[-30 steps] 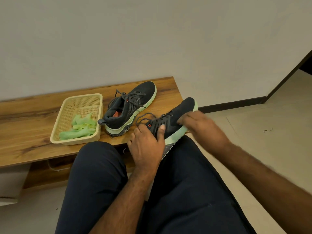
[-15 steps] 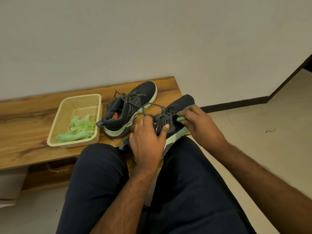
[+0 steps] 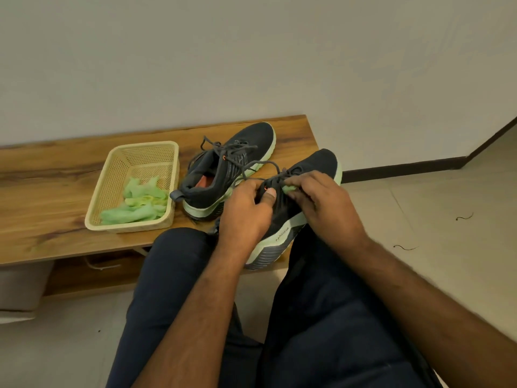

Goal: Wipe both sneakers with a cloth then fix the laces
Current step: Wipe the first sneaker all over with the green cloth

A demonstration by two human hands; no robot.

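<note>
A person sits with two legs in dark navy trousers (image 3: 173,278) in front of a low counter (image 3: 56,191) of brown wood with a strong dark grain. On the lap, with its toe over the counter edge, lies a dark grey knit sneaker with a pale green foam sole (image 3: 316,166); the underside of the sole shows grey ribs. The left hand (image 3: 246,211) grips this sneaker at the tongue area, the thumb pressed on the dark fabric near a small orange eyelet. The right hand (image 3: 321,200) has curled fingers and pinches a small piece of pale green cloth (image 3: 289,188) against the laces. The dark grey round laces (image 3: 268,165) of this sneaker lie loose, one loop rising toward the other shoe.

The second dark grey sneaker with the same pale green sole (image 3: 232,169) stands on the counter just beside the first one, its opening showing an orange insole, its laces untied and spread. Left of it, near but apart, stands a rectangular cream plastic basket with perforated walls (image 3: 112,189). Inside the basket lie crumpled pale green cloths (image 3: 134,205), soft and wrinkled. Behind the counter is a plain off-white wall (image 3: 251,57), and at right a beige tiled floor (image 3: 447,219).
</note>
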